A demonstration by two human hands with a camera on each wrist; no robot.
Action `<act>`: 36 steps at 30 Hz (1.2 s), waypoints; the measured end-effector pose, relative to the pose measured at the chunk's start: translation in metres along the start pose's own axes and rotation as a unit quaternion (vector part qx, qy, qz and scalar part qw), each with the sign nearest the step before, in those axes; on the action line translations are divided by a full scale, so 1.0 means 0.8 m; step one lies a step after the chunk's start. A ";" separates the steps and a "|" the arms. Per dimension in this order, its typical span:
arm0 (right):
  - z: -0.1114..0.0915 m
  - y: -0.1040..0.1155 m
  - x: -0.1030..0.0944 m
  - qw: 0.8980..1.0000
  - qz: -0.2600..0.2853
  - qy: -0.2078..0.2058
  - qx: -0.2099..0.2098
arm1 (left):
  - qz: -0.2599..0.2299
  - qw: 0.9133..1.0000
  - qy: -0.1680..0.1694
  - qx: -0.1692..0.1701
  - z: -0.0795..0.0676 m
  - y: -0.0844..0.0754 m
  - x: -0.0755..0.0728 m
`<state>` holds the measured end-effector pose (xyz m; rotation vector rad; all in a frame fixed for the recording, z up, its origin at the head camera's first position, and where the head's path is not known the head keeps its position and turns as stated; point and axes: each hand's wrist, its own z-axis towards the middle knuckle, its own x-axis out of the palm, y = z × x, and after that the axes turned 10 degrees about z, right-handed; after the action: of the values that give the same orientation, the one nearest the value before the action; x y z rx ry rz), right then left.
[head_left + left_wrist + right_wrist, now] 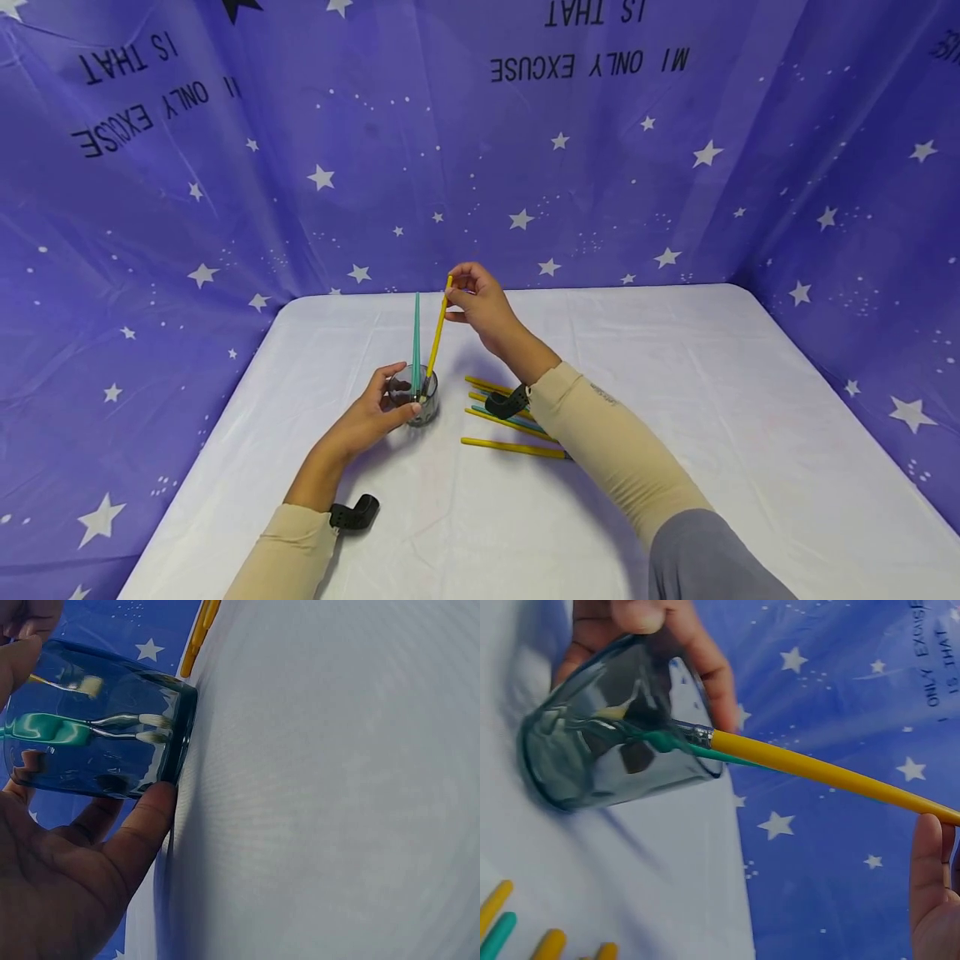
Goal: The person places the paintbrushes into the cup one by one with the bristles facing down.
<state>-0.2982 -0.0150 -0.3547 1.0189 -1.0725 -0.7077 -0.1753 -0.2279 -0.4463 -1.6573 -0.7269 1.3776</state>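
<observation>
My left hand (367,423) grips a clear drinking glass (428,412) that stands on the white table, thumb on the near side and fingers round the far side. Two green paintbrushes (52,729) lean inside it, pale bristles down by the base. Over the glass, my right hand (486,310) pinches a yellow paintbrush (438,335) near the top of its handle. This brush tilts, with its metal collar at the rim in the right wrist view. Its pale bristles (91,686) show through the glass in the left wrist view, higher than the green brushes' tips.
Several yellow and green paintbrushes (510,447) lie on the white table (420,533) right of the glass, partly under my right forearm. A black wrist strap (356,512) sits on my left wrist. Behind the table hangs a purple star-patterned curtain (450,150).
</observation>
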 end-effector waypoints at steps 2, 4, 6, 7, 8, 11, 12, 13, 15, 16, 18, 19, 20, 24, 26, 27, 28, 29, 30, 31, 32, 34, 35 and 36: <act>0.000 -0.004 0.003 1.000 -0.010 0.005 0.007 | 0.000 1.000 0.000 0.001 0.001 0.000 0.000; 0.000 -0.010 0.006 1.000 -0.018 0.013 0.016 | -0.002 1.000 -0.001 0.004 0.001 0.000 -0.001; 0.002 -0.016 0.009 0.999 -0.024 0.019 0.024 | -0.005 1.000 -0.001 0.005 0.002 0.000 -0.001; 0.002 -0.019 0.010 0.999 -0.026 0.021 0.027 | -0.006 1.000 0.000 0.005 0.002 0.000 -0.001; 0.003 -0.022 0.011 0.999 -0.027 0.022 0.028 | -0.006 1.000 0.000 0.006 0.002 0.001 -0.001; 0.004 -0.030 0.014 0.999 -0.032 0.021 0.028 | -0.010 1.000 0.001 0.004 0.002 0.001 0.000; 0.004 -0.031 0.015 0.999 -0.033 0.021 0.028 | -0.011 1.000 0.002 0.004 0.002 0.000 0.000; 0.003 -0.033 0.016 0.999 -0.036 0.021 0.029 | -0.012 1.000 0.001 0.005 0.002 0.000 0.001; 0.004 -0.037 0.018 0.999 -0.040 0.020 0.031 | -0.013 1.000 0.000 0.007 0.002 0.001 0.001; 0.004 -0.038 0.018 0.998 -0.040 0.020 0.032 | -0.014 1.000 0.000 0.009 0.002 0.001 0.001; 0.004 -0.041 0.019 0.998 -0.045 0.019 0.032 | -0.015 1.000 0.001 0.012 0.002 0.001 0.001; 0.005 -0.043 0.019 0.998 -0.046 0.018 0.033 | -0.015 1.000 0.000 0.013 0.002 0.002 0.000; 0.005 -0.044 0.020 0.998 -0.045 0.019 0.033 | -0.015 1.000 0.000 0.015 0.002 0.002 0.000; 0.007 -0.049 0.019 0.998 -0.044 0.025 0.037 | -0.012 1.000 0.001 0.018 0.001 0.002 0.000; 0.007 -0.050 0.018 0.998 -0.041 0.028 0.041 | -0.011 1.000 0.000 0.018 0.001 0.002 0.000; 0.007 -0.051 0.018 0.998 -0.042 0.029 0.042 | -0.011 1.000 0.001 0.016 0.001 0.002 0.000; 0.007 -0.051 0.017 0.998 -0.043 0.030 0.043 | -0.012 1.000 0.001 0.016 0.002 0.002 0.000; 0.006 -0.052 0.016 0.998 -0.044 0.031 0.044 | -0.012 1.000 0.001 0.014 0.002 0.002 0.000; 0.006 -0.052 0.015 0.997 -0.046 0.032 0.044 | -0.014 1.000 0.000 0.012 0.002 0.002 0.001; 0.006 -0.053 0.015 0.997 -0.047 0.033 0.044 | -0.015 1.000 0.000 0.012 0.002 0.002 0.001; 0.006 -0.054 0.013 0.997 -0.050 0.033 0.045 | -0.015 1.000 0.000 0.012 0.003 0.002 0.001; 0.006 -0.055 0.011 0.997 -0.055 0.033 0.046 | -0.015 1.000 0.000 0.013 0.003 0.003 0.002; 0.006 -0.056 0.009 0.997 -0.056 0.033 0.046 | -0.015 1.000 0.001 0.012 0.003 0.003 0.002; 0.007 -0.057 0.007 0.997 -0.057 0.033 0.047 | -0.015 1.000 0.001 0.012 0.003 0.003 0.002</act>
<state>-0.3011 -0.0388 -0.3939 1.1833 -1.0033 -0.7168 -0.1773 -0.2272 -0.4490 -1.6221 -0.7288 1.3579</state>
